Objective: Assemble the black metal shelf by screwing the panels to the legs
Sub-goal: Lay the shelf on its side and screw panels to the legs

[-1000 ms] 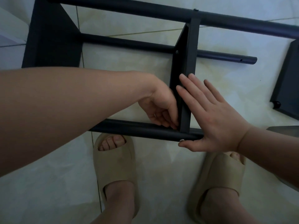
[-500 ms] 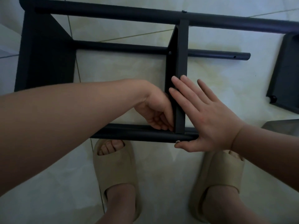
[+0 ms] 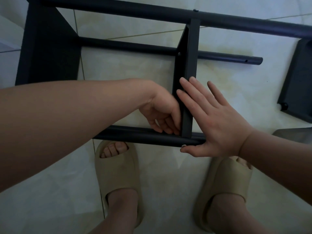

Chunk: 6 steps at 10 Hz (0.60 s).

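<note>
Two hands: our R hand [image 3: 217, 122] flat on panel [image 3: 190, 65], fingers [image 3: 190, 95] straight; L hand [image 3: 160, 112] fingers curled at corner, hold unclear. Screw [image 3: 183, 145] on near leg [image 3: 135, 135] by R thumb [image 3: 192, 151].

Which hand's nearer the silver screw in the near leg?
Right. The right hand thumb is beside the screw; the left hand sits across the leg, by the panel.

black shelf [image 3: 187, 68], beige slippers [image 3: 118, 168]

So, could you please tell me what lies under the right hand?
Under the right hand: the middle panel and the near leg, a screw by the thumb. The palm hides the rest.
</note>
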Each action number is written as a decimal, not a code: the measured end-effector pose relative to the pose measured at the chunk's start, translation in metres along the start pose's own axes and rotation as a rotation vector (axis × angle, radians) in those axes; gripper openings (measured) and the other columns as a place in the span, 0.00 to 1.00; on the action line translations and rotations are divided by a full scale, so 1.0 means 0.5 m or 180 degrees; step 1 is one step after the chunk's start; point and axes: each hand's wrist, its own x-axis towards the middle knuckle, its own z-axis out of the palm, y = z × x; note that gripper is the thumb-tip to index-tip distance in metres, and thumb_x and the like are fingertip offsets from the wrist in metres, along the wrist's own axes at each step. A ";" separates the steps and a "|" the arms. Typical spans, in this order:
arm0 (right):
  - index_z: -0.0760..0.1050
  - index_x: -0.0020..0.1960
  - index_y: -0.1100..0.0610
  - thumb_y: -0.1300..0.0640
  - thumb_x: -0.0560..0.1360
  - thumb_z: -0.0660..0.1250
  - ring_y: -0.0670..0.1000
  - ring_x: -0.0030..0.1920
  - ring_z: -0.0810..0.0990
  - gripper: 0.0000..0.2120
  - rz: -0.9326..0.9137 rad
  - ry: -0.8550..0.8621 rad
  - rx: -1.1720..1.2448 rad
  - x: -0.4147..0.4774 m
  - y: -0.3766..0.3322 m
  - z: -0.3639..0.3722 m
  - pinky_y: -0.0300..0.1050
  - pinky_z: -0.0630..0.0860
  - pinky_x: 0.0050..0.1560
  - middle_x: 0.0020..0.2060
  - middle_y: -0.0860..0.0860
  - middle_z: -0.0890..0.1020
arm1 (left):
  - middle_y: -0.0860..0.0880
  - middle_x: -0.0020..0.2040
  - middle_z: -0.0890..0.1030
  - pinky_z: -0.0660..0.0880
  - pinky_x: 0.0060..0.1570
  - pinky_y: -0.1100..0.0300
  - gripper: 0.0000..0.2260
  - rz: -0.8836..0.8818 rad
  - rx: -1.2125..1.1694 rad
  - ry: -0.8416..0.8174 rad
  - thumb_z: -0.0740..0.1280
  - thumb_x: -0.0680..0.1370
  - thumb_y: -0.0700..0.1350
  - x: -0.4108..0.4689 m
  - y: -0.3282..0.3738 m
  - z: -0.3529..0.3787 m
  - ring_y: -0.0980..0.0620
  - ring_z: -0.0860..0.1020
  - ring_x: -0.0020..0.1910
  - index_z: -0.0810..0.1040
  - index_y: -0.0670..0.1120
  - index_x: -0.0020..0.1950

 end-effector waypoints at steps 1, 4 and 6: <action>0.55 0.81 0.65 0.25 0.70 0.60 0.60 0.82 0.48 0.55 0.0000 -0.0002 -0.0003 0.000 0.000 -0.001 0.68 0.54 0.77 0.81 0.60 0.52 | 0.52 0.43 0.82 0.74 0.53 0.55 0.05 0.0125 -0.0049 0.0052 0.66 0.79 0.42 0.002 -0.009 0.004 0.54 0.79 0.44 0.82 0.47 0.49; 0.55 0.81 0.65 0.25 0.70 0.61 0.60 0.82 0.48 0.55 0.0006 -0.0040 -0.0021 0.000 -0.001 -0.003 0.68 0.54 0.77 0.81 0.60 0.52 | 0.49 0.47 0.81 0.74 0.54 0.57 0.07 0.0266 -0.0314 -0.0070 0.65 0.79 0.37 0.005 -0.021 0.002 0.53 0.78 0.43 0.80 0.44 0.55; 0.54 0.81 0.65 0.25 0.70 0.60 0.59 0.82 0.48 0.56 0.0015 -0.0067 -0.0031 0.000 -0.001 -0.005 0.68 0.54 0.77 0.82 0.60 0.52 | 0.52 0.43 0.83 0.75 0.52 0.57 0.05 0.0280 -0.0173 -0.0026 0.66 0.80 0.42 0.006 -0.025 0.010 0.53 0.79 0.44 0.82 0.47 0.50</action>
